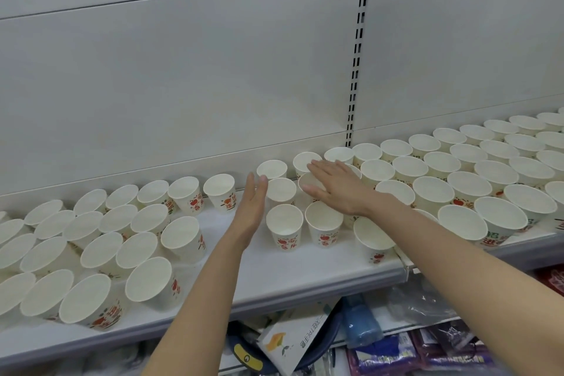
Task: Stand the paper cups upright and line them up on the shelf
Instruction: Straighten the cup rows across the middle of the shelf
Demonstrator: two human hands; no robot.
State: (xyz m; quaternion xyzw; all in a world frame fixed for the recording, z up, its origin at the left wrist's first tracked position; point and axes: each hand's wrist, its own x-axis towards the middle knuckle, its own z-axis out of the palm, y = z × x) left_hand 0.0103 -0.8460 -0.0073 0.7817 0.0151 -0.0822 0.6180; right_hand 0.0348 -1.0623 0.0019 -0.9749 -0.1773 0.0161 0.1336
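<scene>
Several white paper cups with red print stand upright on the white shelf. A loose group fills the left part, tidy rows fill the right, and a few stand in the middle. My left hand is held edge-on, fingers straight, just left of a middle cup, touching or nearly touching it. My right hand lies flat, palm down, over the rims of cups in the middle rows, partly hiding one cup. Neither hand grips anything.
A white back panel with a slotted upright rises behind the shelf. Bare shelf surface lies between the left group and the middle cups. Below the shelf's front edge sit packaged goods on a lower level.
</scene>
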